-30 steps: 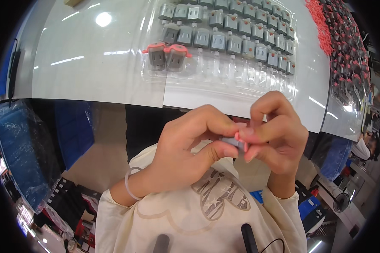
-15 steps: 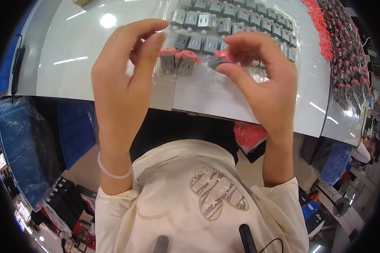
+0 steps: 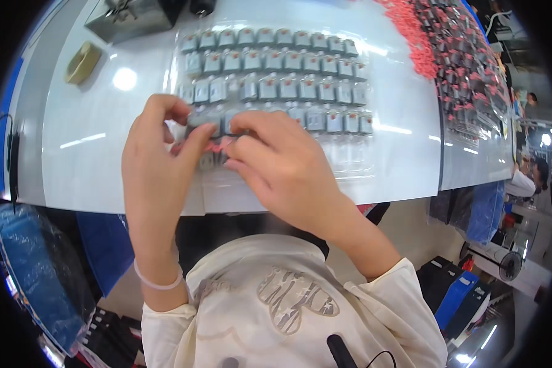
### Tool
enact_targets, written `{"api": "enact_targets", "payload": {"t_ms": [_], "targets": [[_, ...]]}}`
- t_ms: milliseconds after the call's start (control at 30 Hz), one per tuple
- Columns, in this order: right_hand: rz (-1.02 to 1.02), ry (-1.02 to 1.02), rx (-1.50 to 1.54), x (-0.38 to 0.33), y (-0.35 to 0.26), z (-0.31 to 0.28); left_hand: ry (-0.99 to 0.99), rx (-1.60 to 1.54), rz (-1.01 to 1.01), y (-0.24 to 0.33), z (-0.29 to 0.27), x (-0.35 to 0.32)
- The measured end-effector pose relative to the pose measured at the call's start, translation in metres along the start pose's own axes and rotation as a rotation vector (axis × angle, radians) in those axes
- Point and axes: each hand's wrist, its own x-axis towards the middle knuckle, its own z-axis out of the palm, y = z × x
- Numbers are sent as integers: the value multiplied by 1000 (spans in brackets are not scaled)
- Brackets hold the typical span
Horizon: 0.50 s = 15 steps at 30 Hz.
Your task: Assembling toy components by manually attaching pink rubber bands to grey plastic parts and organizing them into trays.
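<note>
A clear plastic tray (image 3: pixel 357 164) holds rows of small grey motor-like metal parts (image 3: pixel 268 89), many with an orange dot. My left hand (image 3: pixel 156 150) is at the tray's near left corner, its thumb and forefinger curved and apart beside a grey part. Close by, my right hand (image 3: pixel 291 168) has its fingers bent and drawn together over the front row. What they pinch, if anything, is hidden. Pink pieces (image 3: pixel 216 146) show between the two hands, on top of grey parts in that row.
Loose pink pieces (image 3: pixel 411 40) lie heaped at the far right, beside a mass of grey parts with pink pieces (image 3: pixel 466 73). A tape roll (image 3: pixel 83 63) and a metal box-like device (image 3: pixel 132 21) stand at the far left. Blue plastic-wrapped material (image 3: pixel 37 270) hangs left of the table.
My right hand has moved left to the front row; the grey part with a pink piece it pinched is no longer distinguishable. My left hand stays nearby. The view has shifted, showing more of the tray.
</note>
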Motion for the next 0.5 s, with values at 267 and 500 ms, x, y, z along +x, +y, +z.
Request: {"api": "enact_targets", "payload": {"t_ms": [267,500], "targets": [[-66,-96,-191,-2,2,-10,-30,-95,22,-12,0,2],[-115,-135,-243,7,-4,-8,132,-394,47,-30,-6,-2]]}}
